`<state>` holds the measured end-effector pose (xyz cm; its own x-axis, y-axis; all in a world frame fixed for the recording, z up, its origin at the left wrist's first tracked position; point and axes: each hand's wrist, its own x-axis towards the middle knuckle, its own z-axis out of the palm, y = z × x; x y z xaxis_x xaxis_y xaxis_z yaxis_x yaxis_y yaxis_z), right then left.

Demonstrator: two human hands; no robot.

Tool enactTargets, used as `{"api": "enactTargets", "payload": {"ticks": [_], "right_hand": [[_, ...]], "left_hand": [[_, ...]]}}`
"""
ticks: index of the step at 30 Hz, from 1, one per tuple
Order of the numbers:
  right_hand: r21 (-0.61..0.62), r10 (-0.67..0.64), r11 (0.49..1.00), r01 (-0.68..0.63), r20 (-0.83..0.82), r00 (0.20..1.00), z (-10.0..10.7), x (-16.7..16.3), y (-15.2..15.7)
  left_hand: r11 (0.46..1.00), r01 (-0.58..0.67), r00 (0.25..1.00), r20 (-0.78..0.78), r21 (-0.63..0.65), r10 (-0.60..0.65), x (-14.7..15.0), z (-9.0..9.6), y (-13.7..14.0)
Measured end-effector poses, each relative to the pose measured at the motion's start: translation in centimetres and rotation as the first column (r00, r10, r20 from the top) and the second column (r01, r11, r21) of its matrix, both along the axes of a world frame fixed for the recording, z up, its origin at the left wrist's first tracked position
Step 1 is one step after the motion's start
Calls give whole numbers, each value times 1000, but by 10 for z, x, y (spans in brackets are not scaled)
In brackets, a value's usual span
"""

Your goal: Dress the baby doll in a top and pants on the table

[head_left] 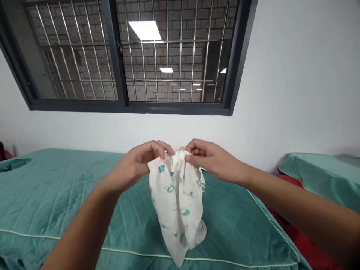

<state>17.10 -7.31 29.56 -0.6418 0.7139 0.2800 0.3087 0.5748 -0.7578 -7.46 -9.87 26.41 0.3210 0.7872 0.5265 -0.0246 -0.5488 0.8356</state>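
Note:
A small white baby garment [174,198] with teal printed figures hangs between my hands above the green bed cover. Its top edge is gathered, and the cloth falls in folds to a point at the bottom. My left hand [140,159] pinches the top edge on the left, fingers bent over it. On the right, my right hand [209,157] grips the same edge between thumb and fingers. Behind the gathered edge, a small peach-coloured bit [182,148] shows between the hands; I cannot tell what it is. A rounded white part sticks out low on the garment's right side.
The green quilted cover [70,191] with pale piping spreads under the hands. At the right, another green cloth [323,176] lies over something red [303,240]. Behind stand a white wall [295,75] and a dark-framed window [180,108] with metal bars.

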Motion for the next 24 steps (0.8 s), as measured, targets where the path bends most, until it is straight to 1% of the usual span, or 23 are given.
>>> {"api": "enactTargets", "payload": {"ticks": [2,4,5,7,9,11,13,14,16,18,19,21,22,24], "right_hand": [[-39,-7,999,5,-49,999,2,-3,8],[-32,-11,999,8,-86,996,4,-8,17],[-18,-16,1000,14,-103,995,4,-11,21],[10,-22,1000,24,-137,990,5,-18,26],[36,-16,999,22,-159,987,5,-24,28],[77,-29,996,41,-150,988,3,-26,28],[150,-76,984,94,-124,989,1,-25,28],[190,-103,974,124,-113,988,0,-24,28],[245,-140,956,162,-103,985,0,-20,29],[258,-155,950,175,-95,983,1,-17,31],[256,-159,950,177,-91,983,1,-16,31],[259,-158,950,172,-76,985,2,-15,33],[268,-150,950,162,-64,987,2,-16,33],[284,-117,951,124,-42,992,2,-17,34]], "left_hand": [[998,-13,997,80,-54,17,0,-2,3],[993,-33,991,125,-114,48,9,-4,6],[989,-54,993,100,-137,68,16,-5,7],[982,-98,995,-18,-161,97,32,-8,10],[978,-100,990,-119,-182,79,46,-13,11],[974,-68,992,-122,-214,43,53,-18,12],[961,-43,998,-51,-273,31,56,-23,12],[950,-49,999,6,-309,54,55,-24,12],[920,-89,980,134,-381,150,53,-26,14],[902,-99,946,242,-420,217,49,-25,17],[905,-77,940,272,-419,206,48,-24,18],[921,3,952,283,-390,117,45,-22,19],[928,36,963,260,-371,67,45,-21,19],[938,45,986,167,-343,14,45,-20,18]]}}
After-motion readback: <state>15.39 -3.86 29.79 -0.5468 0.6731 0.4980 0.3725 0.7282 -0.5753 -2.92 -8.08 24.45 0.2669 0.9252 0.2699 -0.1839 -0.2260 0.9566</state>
